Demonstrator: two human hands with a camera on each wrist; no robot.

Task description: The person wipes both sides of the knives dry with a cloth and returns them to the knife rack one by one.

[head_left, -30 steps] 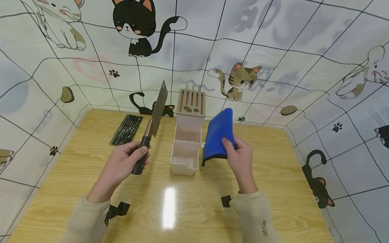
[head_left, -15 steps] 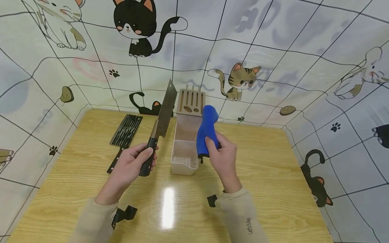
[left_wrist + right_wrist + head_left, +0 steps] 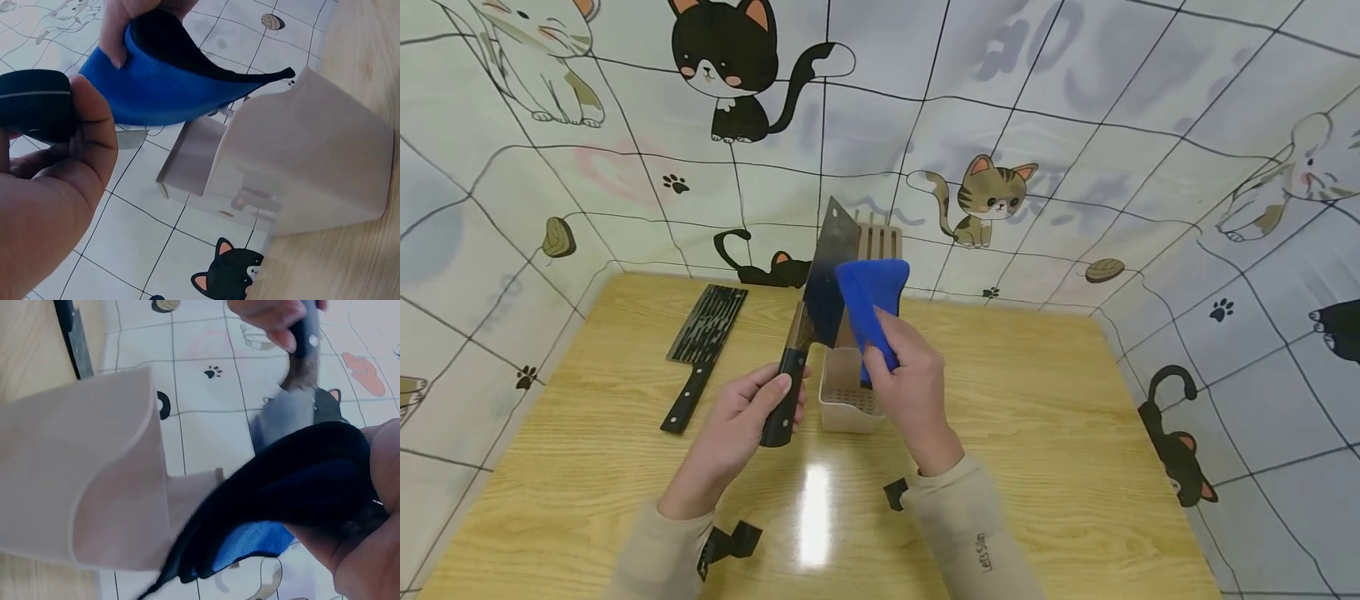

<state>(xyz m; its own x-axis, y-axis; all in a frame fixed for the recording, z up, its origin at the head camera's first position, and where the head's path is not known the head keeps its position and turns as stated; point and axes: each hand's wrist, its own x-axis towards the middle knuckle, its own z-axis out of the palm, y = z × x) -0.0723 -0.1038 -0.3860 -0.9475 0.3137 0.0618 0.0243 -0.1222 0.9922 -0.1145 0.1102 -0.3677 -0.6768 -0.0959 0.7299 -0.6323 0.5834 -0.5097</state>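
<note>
“Over comes the blue cloth (image 3: 872, 296), carried leftward by the right grip (image 3: 912, 387) until it overlaps the blade of the knife (image 3: 816, 308)!”

“And the knife has edged rightward. How's it held?”

“Left grip (image 3: 747, 417) curled round the black handle, thumb on top, blade slanting up and away.”

“What about the right?”

“Thumb and fingers pinching the cloth. It pokes up ahead of them, folded, black edging along it.”

“Touching the steel?”

“Can't tell; they only line up, cloth in front.”

“Where's that pale holder (image 3: 850, 419)?”

“On the desk (image 3: 1037, 467), ahead of the two grips and between them. Blade and cloth hide much of its slatted back, but the perforated floor of the near bin shows just left of the right grip.”

“And the second knife (image 3: 703, 342)?”

“Lying flat, left of the left grip and apart from it, streaked blade pointing away. Its handle's in full sight now; a second ago the left grip was hiding it.”
</note>
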